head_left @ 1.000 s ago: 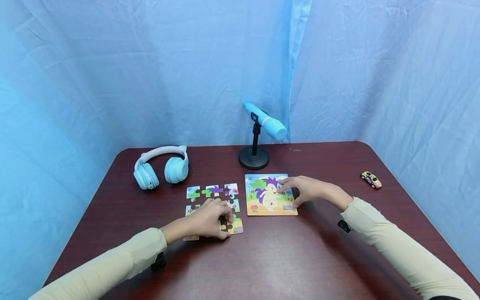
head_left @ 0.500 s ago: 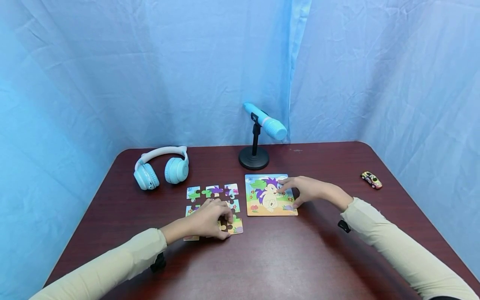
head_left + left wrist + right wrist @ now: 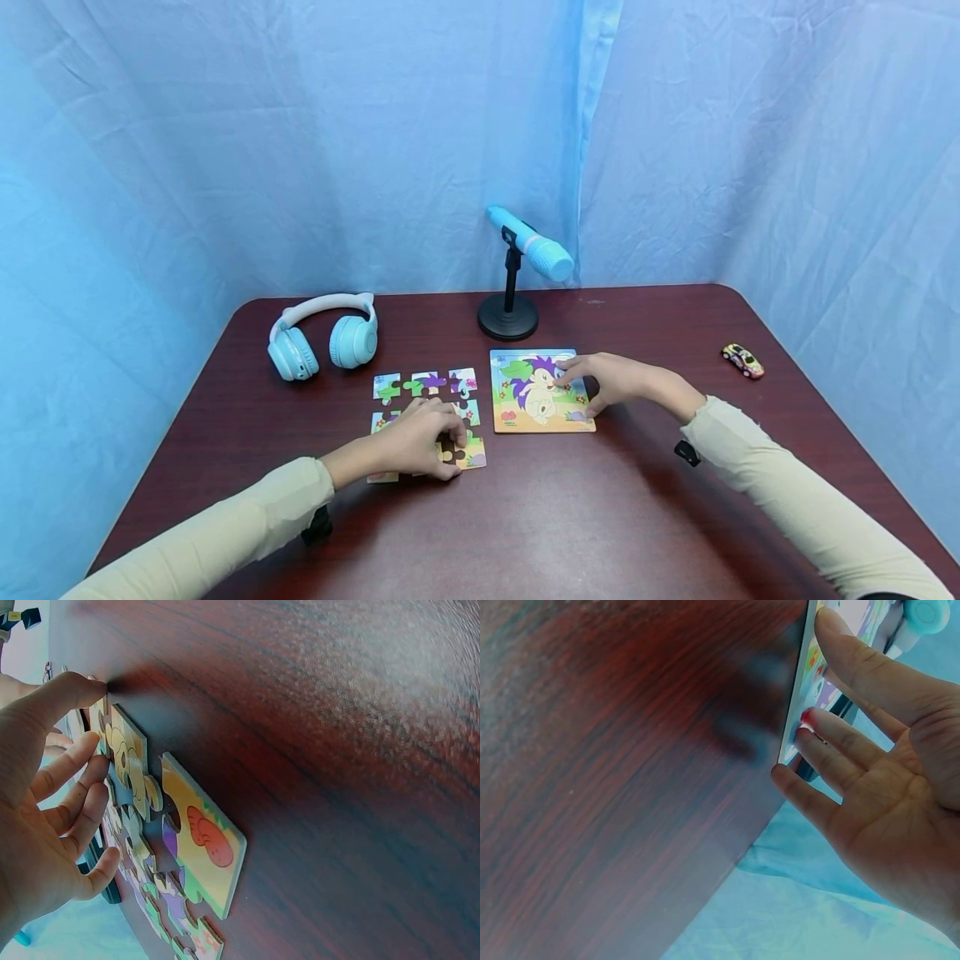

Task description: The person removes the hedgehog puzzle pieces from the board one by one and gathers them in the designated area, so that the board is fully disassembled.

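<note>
On the table lie several puzzle pieces (image 3: 424,382) in loose rows with gaps between them. My left hand (image 3: 408,440) is over the lower part of these rows and hides some of them; its fingers bend loosely and grip nothing that I can see. A corner piece (image 3: 206,836) with a red shape stands out in the left wrist view. To the right is a square picture board (image 3: 528,417) showing a purple-haired hedgehog. My right hand (image 3: 611,383) rests its fingertips on the board's right side, thumb at the lower right edge, fingers spread in the right wrist view.
Light-blue headphones (image 3: 352,340) lie at the back left. A blue microphone (image 3: 551,258) on a stand with a round black base (image 3: 507,317) is behind the board. A small toy car (image 3: 742,360) sits far right. Blue curtains (image 3: 375,150) surround the dark table (image 3: 555,517).
</note>
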A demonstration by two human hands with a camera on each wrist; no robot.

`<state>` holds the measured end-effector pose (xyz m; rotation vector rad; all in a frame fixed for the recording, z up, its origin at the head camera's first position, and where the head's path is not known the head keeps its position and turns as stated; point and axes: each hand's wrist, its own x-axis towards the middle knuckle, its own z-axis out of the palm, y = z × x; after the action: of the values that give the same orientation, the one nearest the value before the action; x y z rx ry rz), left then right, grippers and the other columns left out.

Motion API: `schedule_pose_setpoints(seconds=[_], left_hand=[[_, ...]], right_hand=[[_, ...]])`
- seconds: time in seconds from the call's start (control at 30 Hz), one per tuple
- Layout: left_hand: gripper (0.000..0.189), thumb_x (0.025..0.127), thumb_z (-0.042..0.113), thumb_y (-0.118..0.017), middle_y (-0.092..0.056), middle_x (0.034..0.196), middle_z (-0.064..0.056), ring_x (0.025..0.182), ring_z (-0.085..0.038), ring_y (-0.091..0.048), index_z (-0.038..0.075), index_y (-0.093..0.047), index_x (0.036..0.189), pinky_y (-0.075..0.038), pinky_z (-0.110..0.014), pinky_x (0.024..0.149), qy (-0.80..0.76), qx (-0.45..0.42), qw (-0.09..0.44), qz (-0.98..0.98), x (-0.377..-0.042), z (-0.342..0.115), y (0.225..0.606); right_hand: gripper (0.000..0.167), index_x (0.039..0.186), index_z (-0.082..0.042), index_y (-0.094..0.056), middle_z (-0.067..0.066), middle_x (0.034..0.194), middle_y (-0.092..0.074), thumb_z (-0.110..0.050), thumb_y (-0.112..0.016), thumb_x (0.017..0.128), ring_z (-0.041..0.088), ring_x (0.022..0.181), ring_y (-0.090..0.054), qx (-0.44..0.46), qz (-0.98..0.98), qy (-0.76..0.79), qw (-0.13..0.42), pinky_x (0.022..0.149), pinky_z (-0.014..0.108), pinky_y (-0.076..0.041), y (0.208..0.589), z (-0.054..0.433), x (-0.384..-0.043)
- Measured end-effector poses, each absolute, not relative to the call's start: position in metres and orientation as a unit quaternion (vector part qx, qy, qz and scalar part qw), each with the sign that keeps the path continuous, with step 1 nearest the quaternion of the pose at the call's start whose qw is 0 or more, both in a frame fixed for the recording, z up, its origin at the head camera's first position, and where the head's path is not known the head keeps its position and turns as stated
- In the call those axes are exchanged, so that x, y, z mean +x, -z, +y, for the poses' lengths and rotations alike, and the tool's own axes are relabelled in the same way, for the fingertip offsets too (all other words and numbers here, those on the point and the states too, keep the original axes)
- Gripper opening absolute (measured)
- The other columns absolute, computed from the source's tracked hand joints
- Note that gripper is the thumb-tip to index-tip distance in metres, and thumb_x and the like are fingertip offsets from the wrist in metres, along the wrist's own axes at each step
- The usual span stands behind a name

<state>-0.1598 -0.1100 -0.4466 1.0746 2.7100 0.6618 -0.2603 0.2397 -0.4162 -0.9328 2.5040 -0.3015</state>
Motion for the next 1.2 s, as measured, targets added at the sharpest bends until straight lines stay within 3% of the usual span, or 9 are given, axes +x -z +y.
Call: schedule_pose_setpoints(seconds=[0.87, 1.2], left_hand=[[0.025, 0.078, 0.032, -0.087, -0.062, 0.09, 0.007, 0.086, -0.007, -0.046, 0.021, -0.069, 0.091, -0.036, -0.043, 0.091, -0.219, 0.355, 0.077, 0.906, -0.1606, -0.1072, 0.4455], [0.026, 0.078, 0.035, -0.086, -0.064, 0.095, 0.005, 0.091, -0.01, -0.049, 0.02, -0.071, 0.094, -0.04, -0.042, 0.088, -0.222, 0.361, 0.046, 0.904, -0.1649, -0.1086, 0.4416]], right_hand=[[0.061, 0.138, -0.016, -0.066, 0.017, 0.157, -0.046, -0.014, -0.087, 0.08, 0.043, 0.144, -0.041, -0.329, 0.909, 0.122, 0.227, 0.11, 0.057, -0.044, 0.4171, 0.2409, -0.2625], [0.057, 0.136, -0.017, -0.067, 0.018, 0.157, -0.046, -0.018, -0.086, 0.082, 0.044, 0.144, -0.041, -0.337, 0.905, 0.142, 0.217, 0.11, 0.058, -0.043, 0.4171, 0.2443, -0.2605]])
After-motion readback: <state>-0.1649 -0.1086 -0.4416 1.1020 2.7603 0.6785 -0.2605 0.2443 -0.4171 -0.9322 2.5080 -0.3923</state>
